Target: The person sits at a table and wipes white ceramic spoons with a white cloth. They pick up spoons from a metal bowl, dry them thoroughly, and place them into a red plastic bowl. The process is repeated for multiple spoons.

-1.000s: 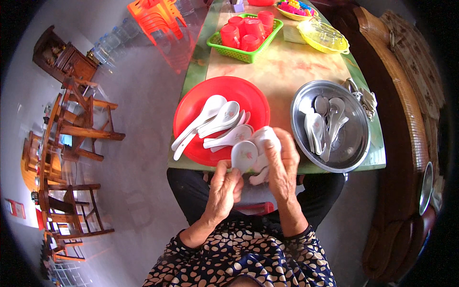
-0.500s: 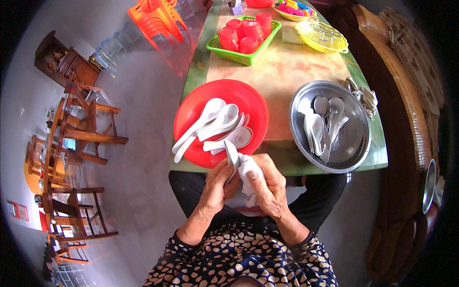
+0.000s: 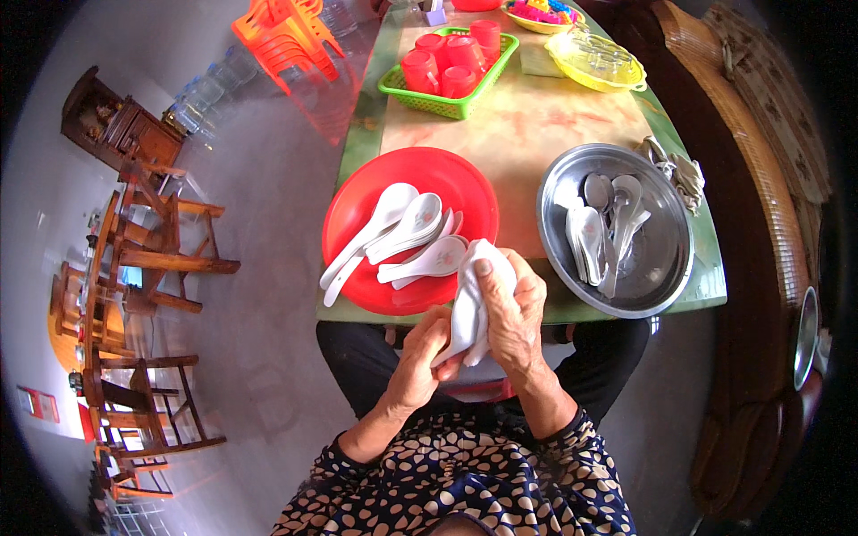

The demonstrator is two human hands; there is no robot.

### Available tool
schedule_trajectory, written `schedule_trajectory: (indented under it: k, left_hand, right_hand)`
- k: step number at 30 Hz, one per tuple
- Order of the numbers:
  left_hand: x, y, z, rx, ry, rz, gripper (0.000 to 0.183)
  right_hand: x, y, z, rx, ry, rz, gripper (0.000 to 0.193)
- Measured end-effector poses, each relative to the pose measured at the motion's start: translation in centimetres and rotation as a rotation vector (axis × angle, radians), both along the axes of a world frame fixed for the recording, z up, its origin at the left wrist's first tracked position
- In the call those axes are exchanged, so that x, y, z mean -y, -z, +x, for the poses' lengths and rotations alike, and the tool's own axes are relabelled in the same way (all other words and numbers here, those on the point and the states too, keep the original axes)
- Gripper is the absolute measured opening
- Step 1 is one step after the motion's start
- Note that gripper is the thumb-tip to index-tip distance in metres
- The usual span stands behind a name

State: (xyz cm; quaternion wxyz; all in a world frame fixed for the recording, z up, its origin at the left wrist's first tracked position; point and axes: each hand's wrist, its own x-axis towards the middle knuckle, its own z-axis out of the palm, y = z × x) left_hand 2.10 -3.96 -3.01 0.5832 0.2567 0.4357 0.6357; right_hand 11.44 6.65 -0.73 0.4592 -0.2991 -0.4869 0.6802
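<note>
In front of my lap, my left hand (image 3: 418,357) is closed round the lower end of a white soup spoon (image 3: 462,330). The rest of the spoon is mostly covered by a white cloth (image 3: 483,272), which my right hand (image 3: 517,313) grips and presses round it with the thumb on top. Just beyond my hands, a red plastic basin (image 3: 344,210) holds several white soup spoons (image 3: 393,210), some with a flower print. To the right, a steel basin (image 3: 657,277) holds white spoons (image 3: 587,237) and a metal spoon (image 3: 597,189).
A crumpled pale cloth (image 3: 684,179) lies beside the steel basin on the green-edged table (image 3: 518,170). Farther back stand a green basket (image 3: 433,104) of red mugs (image 3: 462,54) and a yellow basket (image 3: 594,82) of clear glasses. Orange chairs (image 3: 286,40) and wooden chairs (image 3: 170,255) are at left.
The right hand and cloth have moved up along the spoon, covering the end that stuck out before. My left hand has shifted slightly down and right.
</note>
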Motion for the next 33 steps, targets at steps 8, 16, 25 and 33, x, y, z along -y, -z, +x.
schedule_trajectory:
  k: [8, 16, 25, 33]
  left_hand:
    - [0.1, 0.0, 0.8, -0.479, -0.165, 0.062, 0.014]
    - [-0.2, -0.5, 0.5, -0.393, -0.209, 0.063, 0.016]
    - [0.5, -0.4, 0.0, -0.195, -0.104, 0.129, 0.019]
    - [-0.7, -0.4, 1.0, -0.219, -0.374, 0.129, 0.045]
  right_hand:
    - [-1.3, 1.1, -0.9, -0.111, 0.003, -0.084, 0.031]
    - [0.8, 1.1, -0.2, -0.042, -0.085, 0.075, 0.044]
    - [-0.4, -0.4, 0.5, -0.145, -0.038, -0.067, 0.036]
    - [0.7, 1.5, -1.2, -0.420, -0.163, -0.343, 0.036]
